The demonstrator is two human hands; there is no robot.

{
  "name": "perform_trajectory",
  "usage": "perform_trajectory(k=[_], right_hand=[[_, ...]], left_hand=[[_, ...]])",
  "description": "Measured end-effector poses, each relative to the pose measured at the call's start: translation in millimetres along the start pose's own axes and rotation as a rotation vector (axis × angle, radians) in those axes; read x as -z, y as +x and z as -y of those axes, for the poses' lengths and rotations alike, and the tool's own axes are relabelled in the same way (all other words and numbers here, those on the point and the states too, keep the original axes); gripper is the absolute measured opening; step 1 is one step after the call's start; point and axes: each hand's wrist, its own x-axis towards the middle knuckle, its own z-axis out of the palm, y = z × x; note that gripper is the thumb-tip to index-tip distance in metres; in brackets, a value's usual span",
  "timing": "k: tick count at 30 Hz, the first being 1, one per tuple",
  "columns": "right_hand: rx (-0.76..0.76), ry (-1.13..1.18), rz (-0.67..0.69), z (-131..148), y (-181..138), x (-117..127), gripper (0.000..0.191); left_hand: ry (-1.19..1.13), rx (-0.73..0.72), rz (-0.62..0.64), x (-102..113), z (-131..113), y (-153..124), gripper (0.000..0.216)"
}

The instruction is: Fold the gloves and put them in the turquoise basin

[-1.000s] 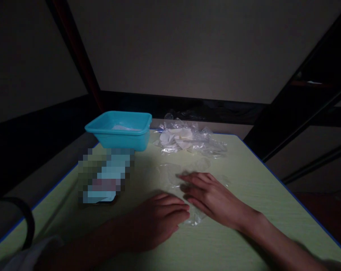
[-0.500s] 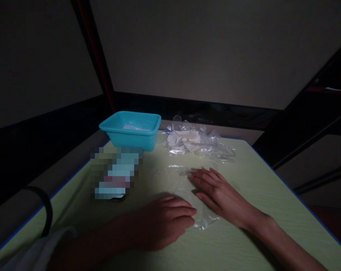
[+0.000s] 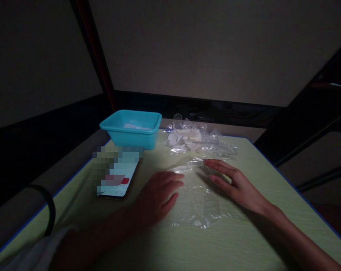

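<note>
A thin, crinkled piece of clear plastic film (image 3: 198, 207) lies on the table between my hands; whether it is a bag or a single sheet I cannot tell. Over its left side reaches my left hand (image 3: 161, 195), open, fingers stretched and thumb apart. My right hand (image 3: 232, 182) is open too, with its fingertips at the film's far right edge, where the plastic bunches up. Behind the film sits a heap of crumpled clear plastic (image 3: 215, 145) with white pieces (image 3: 187, 137) among it.
A turquoise basin (image 3: 133, 137) with something white inside stands at the back left. In front of it lies a phone (image 3: 121, 177) with its screen lit, partly blurred out. The pale green table (image 3: 272, 210) has a blue edge. A dark curved band (image 3: 50, 210) shows at the left.
Both hands have moved away from me over the table. My left hand's thumb has spread from its fingers. The film's far edge is now bunched up, and more of its near part shows.
</note>
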Motion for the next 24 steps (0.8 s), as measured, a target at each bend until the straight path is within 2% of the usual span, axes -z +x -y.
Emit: perform_trajectory(k=[2, 4, 5, 10, 14, 17, 20, 22, 24], right_hand=[[-0.005, 0.023, -0.007, -1, 0, 1, 0.034], [-0.003, 0.043, -0.007, -2, 0, 2, 0.032], [-0.003, 0.053, -0.003, -2, 0, 2, 0.031], [0.06, 0.058, 0.053, -3, 1, 7, 0.024], [0.119, -0.098, 0.103, -7, 1, 11, 0.02], [0.136, -0.237, 0.072, -7, 0, 11, 0.019], [0.164, -0.294, 0.033, 2, -1, 6, 0.017], [0.192, -0.314, 0.07, 10, -1, 0, 0.019], [0.234, -0.326, 0.154, 17, -1, -7, 0.029]], left_hand=[[0.058, 0.228, -0.12, 1, 14, 3, 0.029], [0.099, 0.374, -0.097, 4, 26, 7, 0.036], [0.104, 0.395, -0.08, 5, 30, 8, 0.036], [0.096, 0.386, 0.001, 6, 29, 9, 0.028], [0.088, 0.349, 0.034, 4, 21, 6, 0.035], [0.079, 0.326, 0.043, 4, 18, 4, 0.04], [0.078, 0.316, 0.049, 3, 16, 3, 0.035], [0.075, 0.308, 0.059, 3, 15, 4, 0.032], [0.07, 0.307, 0.074, 2, 14, 5, 0.032]])
